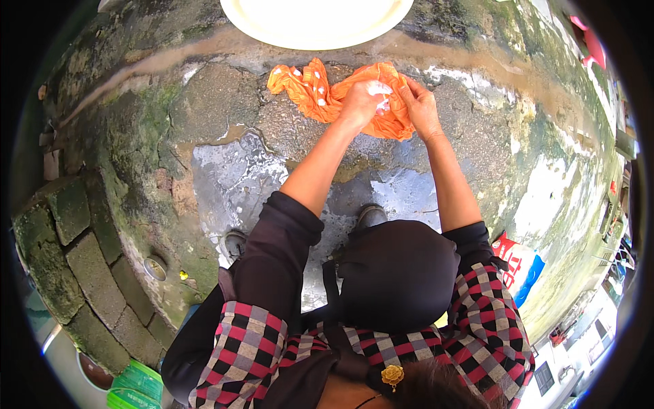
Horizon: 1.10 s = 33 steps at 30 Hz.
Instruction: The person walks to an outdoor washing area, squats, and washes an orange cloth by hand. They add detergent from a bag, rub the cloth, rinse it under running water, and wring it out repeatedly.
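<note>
A wet orange cloth with white dots point(319, 94) lies bunched and twisted on the rough concrete floor point(286, 133). My left hand point(360, 105) is closed over the middle of the cloth, with white suds on its fingers. At the cloth's right side, my right hand point(423, 108) pinches the fabric between thumb and fingers. The two hands are close together, and the cloth under my left palm is partly hidden. Just beyond the cloth is a pale round basin point(317, 43), its inside washed out by glare.
Concrete blocks point(97, 276) are stacked at the left, near a small round tin point(155, 268). A green plastic container point(135, 386) is at the lower left. Beside my right arm lies a red, white and blue plastic bag point(518, 266) bearing writing. Wet patches cover the floor around my boots point(372, 216).
</note>
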Tool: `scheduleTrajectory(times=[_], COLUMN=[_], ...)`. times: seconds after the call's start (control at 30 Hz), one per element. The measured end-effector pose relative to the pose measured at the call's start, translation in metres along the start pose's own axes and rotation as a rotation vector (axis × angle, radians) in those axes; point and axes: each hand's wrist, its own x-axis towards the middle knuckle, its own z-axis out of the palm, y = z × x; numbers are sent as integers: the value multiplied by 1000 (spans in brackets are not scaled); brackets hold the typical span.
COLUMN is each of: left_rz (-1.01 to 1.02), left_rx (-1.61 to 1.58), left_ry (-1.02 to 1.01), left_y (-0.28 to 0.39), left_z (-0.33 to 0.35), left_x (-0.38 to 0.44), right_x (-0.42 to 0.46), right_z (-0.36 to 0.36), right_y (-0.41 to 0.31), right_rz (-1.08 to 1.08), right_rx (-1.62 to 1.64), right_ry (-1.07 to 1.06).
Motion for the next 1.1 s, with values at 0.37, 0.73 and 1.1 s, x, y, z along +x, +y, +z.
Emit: scheduleTrajectory(times=[0.37,0.73,1.1], left_rz=[-65,-93,-38], left_rx=[-119,-257,-257], left_ry=[376,479,366], left_y=[14,-15,3], left_z=[-99,-153,-125], left_x=[-56,-131,-88], right_x=[-31,-10,39], right_z=[-4,57,14], right_y=[-51,-58,-37], right_rz=[-526,-773,-142], right_rx=[-838,-868,-464], right_ry=[34,-370,-8])
